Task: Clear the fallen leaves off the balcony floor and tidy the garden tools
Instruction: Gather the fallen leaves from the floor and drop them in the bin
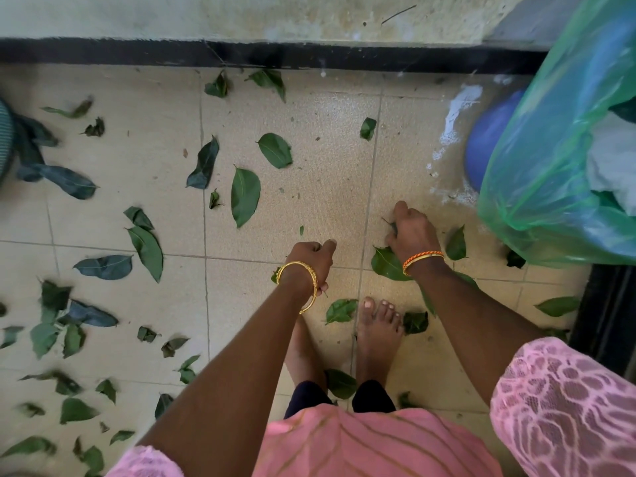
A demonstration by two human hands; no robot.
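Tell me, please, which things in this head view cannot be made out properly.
- Right hand: its back hides what the fingers grip.
- Left hand: curled; contents hidden.
- Green bag: cut by the right edge; film blurs contents.
- Dark object: cut by the left edge, unidentifiable.
- Garden tools: none visible.

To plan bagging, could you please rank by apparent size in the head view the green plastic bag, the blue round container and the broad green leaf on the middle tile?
1. Green plastic bag
2. Blue round container, partly hidden behind the bag
3. Broad green leaf
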